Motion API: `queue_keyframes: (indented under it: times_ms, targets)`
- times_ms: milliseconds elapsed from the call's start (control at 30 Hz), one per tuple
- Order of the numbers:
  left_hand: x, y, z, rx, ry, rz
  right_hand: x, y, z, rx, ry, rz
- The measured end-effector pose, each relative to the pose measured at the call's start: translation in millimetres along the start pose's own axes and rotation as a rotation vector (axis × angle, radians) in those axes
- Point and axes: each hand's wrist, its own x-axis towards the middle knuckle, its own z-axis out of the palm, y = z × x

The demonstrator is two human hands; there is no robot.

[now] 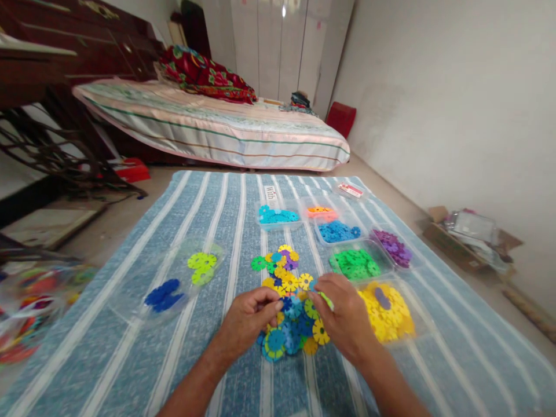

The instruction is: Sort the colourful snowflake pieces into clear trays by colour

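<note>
A mixed pile of notched plastic flower discs (pixel 293 330) lies on the striped cloth between my hands, mostly blue, yellow and green. My left hand (pixel 254 313) is closed in a pinch at the pile's left side, its fingertips on a dark blue flower disc (pixel 286 304). Over the right side, my right hand (pixel 345 310) pinches a lime green flower disc (pixel 326 300), partly hidden by the fingers. A light blue disc (pixel 313 284) shows beside its index finger. Farther back, loose yellow, green and purple discs (pixel 282 262) trail away from the pile.
Clear tubs to the right hold yellow (pixel 386 315), green (pixel 354 263), purple (pixel 393 248) and blue discs (pixel 336 231). Behind are light blue (pixel 278 216) and orange discs (pixel 320 212). At left, clear containers hold lime (pixel 202 267) and dark blue discs (pixel 164 295). A bed (pixel 217 127) stands beyond.
</note>
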Motion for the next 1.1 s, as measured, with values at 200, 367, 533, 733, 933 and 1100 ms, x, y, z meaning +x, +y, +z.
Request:
queue_keyframes:
  times_ms: [200, 367, 533, 733, 933, 1100]
  targets:
    - [2, -2, -0.2, 0.004, 0.084, -0.031, -28, 49, -58, -0.763, -0.111, 0.374]
    - [3, -4, 6.3, 0.005, 0.063, -0.028, -29, 64, -58, -0.904, -0.355, 0.561]
    - [3, -2, 7.6, 0.03, 0.057, -0.029, -26, 66, -54, -0.922, -0.418, 0.527]
    - [0, 3, 6.2, 0.048, 0.071, -0.037, -36, 82, -63, -0.885, -0.433, 0.443]
    - [0, 4, 7.1, 0.051, 0.085, -0.031, -44, 103, -67, -0.769, -0.304, 0.66]
    - [-1, 7, 9.6, 0.051, 0.086, -0.032, -43, 97, -78, -0.465, -0.112, 0.681]
